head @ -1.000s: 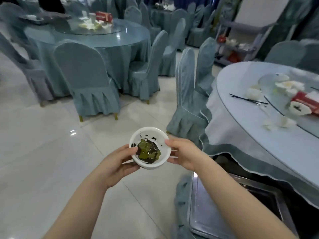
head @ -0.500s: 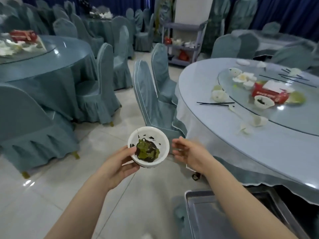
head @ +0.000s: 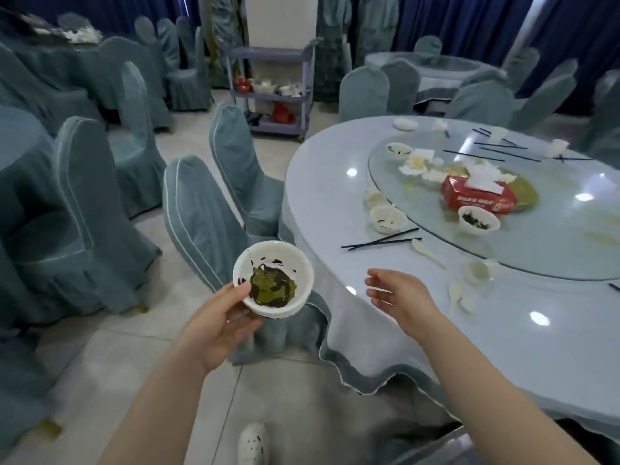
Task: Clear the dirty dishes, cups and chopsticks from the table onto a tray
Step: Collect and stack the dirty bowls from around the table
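My left hand [head: 218,322] grips a white bowl [head: 273,277] with green and dark food leftovers, held over the floor beside a covered chair. My right hand [head: 397,298] hovers open and empty at the near edge of the round table [head: 328,193]. On the table lie a pair of black chopsticks [head: 380,242], a white spoon [head: 427,251], a dirty bowl [head: 387,218], another dirty bowl [head: 478,223] on the glass turntable [head: 553,243], a small cup [head: 478,271] and more chopsticks [head: 493,152] at the far side. A metal tray corner [head: 459,444] shows at the bottom right.
Covered chairs [head: 201,223] stand close to the table's left side. A red tissue box [head: 478,195] sits on the turntable among crumpled napkins. A grey service cart [head: 273,92] stands behind. Other tables [head: 20,142] are at the left and back.
My right hand has let go of the bowl and moved right toward the table. The view has swung right, bringing the table closer. My left hand alone holds the bowl.
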`<state>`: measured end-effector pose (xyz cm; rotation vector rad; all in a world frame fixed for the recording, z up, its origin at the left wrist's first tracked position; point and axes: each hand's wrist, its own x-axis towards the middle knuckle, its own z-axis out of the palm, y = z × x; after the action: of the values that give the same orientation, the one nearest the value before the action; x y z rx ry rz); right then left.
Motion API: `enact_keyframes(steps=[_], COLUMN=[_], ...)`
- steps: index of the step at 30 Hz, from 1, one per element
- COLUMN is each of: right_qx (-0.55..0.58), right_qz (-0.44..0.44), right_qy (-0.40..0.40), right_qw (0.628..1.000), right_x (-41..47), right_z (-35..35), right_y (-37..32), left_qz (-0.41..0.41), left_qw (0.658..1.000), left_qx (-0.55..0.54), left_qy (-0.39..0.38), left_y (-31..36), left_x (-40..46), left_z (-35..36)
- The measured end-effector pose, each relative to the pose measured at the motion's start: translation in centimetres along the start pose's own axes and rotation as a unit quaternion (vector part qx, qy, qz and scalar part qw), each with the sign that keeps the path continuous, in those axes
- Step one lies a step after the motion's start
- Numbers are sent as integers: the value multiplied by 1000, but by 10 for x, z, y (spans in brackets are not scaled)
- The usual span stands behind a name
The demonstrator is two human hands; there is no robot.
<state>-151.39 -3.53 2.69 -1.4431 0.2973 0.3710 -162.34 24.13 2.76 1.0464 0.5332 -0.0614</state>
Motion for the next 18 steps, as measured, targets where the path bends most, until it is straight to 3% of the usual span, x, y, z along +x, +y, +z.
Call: enact_keyframes(steps=[7,15,18], right_qx=[-35,-162,-266], right_qz=[-20,-62,-80], right_qy=[122,218,226], right_qw=[992,960,934], right_x=[109,183,229], right_z=[-5,-39,-51], right_y=[-26,-46,-55], left_qz=[-41,-86,-101], left_qw=[996,992,991], left_qx=[35,50,56], left_qy=[-70,-75,-68], left_y=[53,87,90], left_x=[144,264,302], left_z=[35,91,114])
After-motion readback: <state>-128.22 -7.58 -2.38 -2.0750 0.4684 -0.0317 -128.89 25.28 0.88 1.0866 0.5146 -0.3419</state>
